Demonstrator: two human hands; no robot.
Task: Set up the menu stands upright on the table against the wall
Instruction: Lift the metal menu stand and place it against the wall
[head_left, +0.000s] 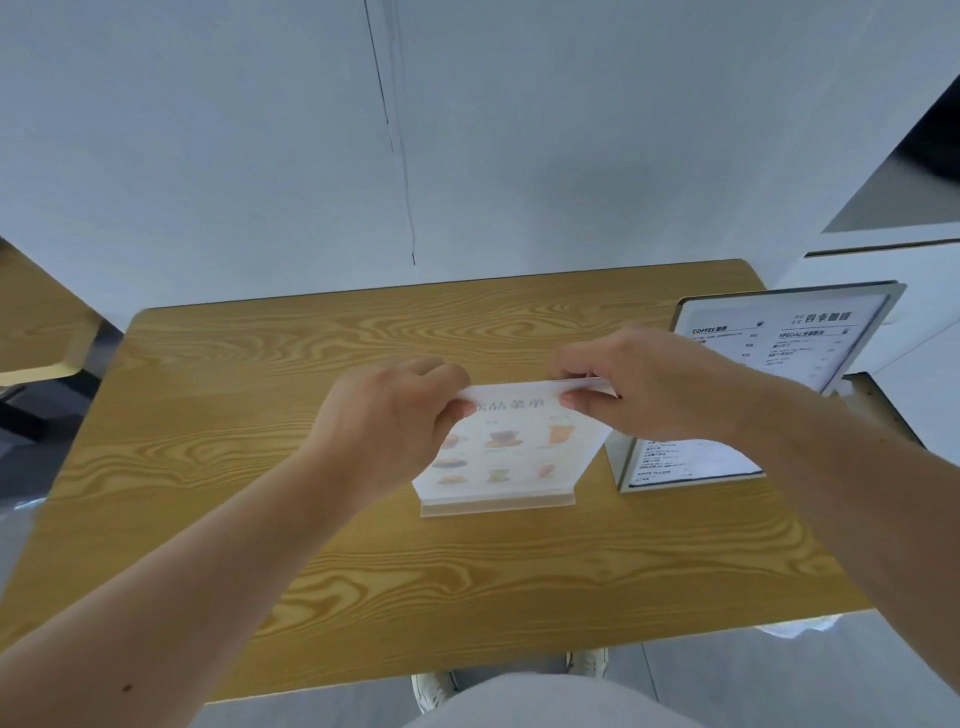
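A clear acrylic menu stand (506, 457) with a drinks menu showing cups stands upright on its base in the middle of the wooden table (260, 405). My left hand (387, 415) pinches its top left corner. My right hand (644, 382) pinches its top right corner. A second, larger menu stand (774, 343) with black text stands upright at the table's right side, partly hidden behind my right forearm.
A white wall (260, 156) runs along the table's far edge. Another wooden table (36, 332) sits at the left. A white counter (893, 260) stands at the right. My shoes (434, 688) show below the table's near edge.
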